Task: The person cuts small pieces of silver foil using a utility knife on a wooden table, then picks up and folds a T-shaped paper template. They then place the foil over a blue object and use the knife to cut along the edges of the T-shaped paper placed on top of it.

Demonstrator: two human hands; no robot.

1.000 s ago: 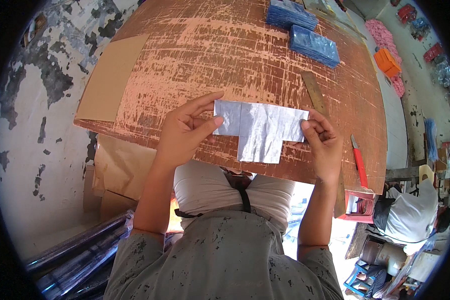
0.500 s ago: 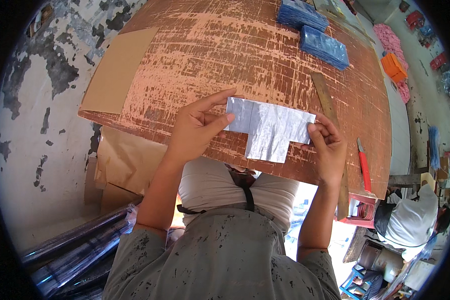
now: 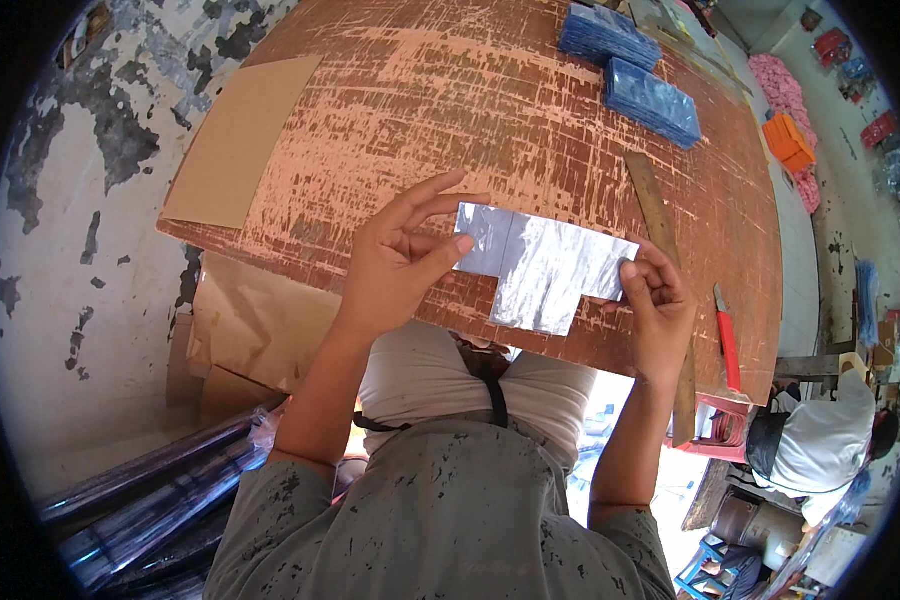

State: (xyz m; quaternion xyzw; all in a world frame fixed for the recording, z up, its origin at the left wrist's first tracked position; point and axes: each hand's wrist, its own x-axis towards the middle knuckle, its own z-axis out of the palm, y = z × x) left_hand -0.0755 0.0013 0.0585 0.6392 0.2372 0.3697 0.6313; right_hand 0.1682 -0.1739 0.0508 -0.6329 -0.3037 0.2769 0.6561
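A shiny silver-grey sheet (image 3: 540,270), T-shaped with a wide tab pointing toward me, is held up over the table's near edge. My left hand (image 3: 395,250) pinches its left end between thumb and fingers, with the index finger lifted away. At the opposite end, my right hand (image 3: 658,300) grips the sheet's right arm, thumb on top and fingers behind. A straight seam or fold line crosses the sheet near its left end. Whether it is one layer or several I cannot tell.
On the scratched brown table (image 3: 410,110) lie a cardboard piece (image 3: 240,140), stacks of blue plastic sheets (image 3: 650,102), a long ruler (image 3: 655,215) and a red-handled cutter (image 3: 728,345). Shiny film rolls (image 3: 160,500) lean lower left. Another person (image 3: 820,440) sits at right.
The sheet has shifted slightly right and toward me, and its surface catches more light. My left index finger has risen a little off it. Both hands keep their hold.
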